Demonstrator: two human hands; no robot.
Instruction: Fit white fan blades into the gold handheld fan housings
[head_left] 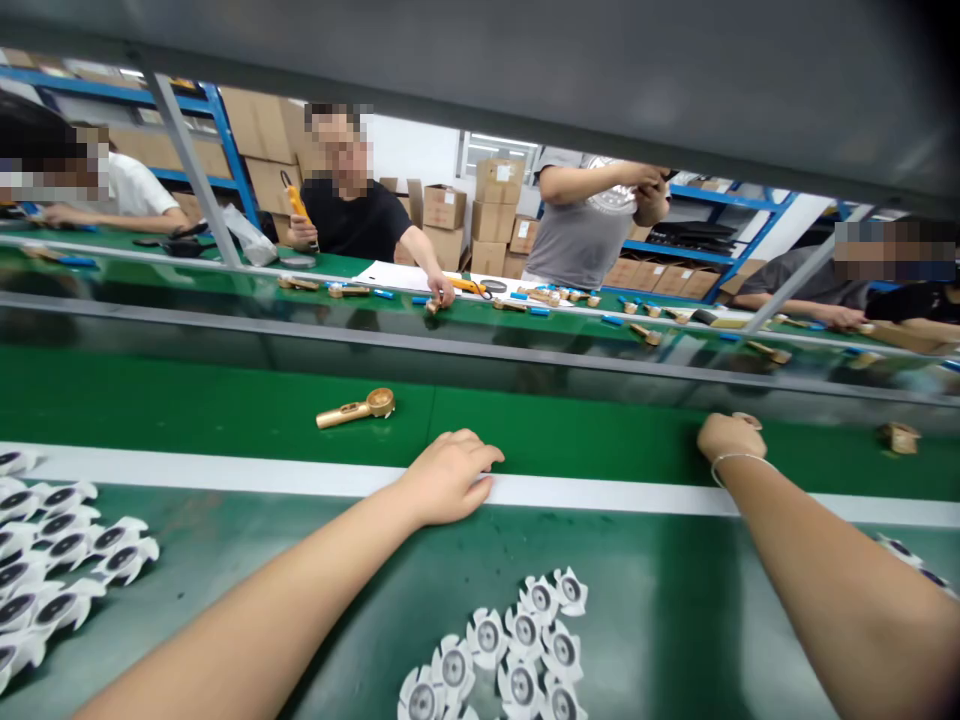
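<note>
My left hand (450, 478) lies on the white strip (225, 472) at the near edge of the green conveyor belt (555, 432), its fingers resting and empty. My right hand (731, 437), with a thin bracelet (742, 465) at the wrist, is curled over a small tan part (748, 420) on the belt. Left of my hands lies a gold-coloured handle piece with a round cup head (358, 408). Another tan piece (900, 437) sits at the right. Below my arms, white finned plastic parts with dark centres form piles (502, 650) (52, 560) on a green mat (660, 620).
A grey overhead panel (480, 60) spans the top of the view. Beyond a glass guard (480, 335), several people work at a second green bench (360, 268) strewn with gold parts and blue items. Cardboard cartons (491, 215) and blue shelving (720, 240) stand behind them.
</note>
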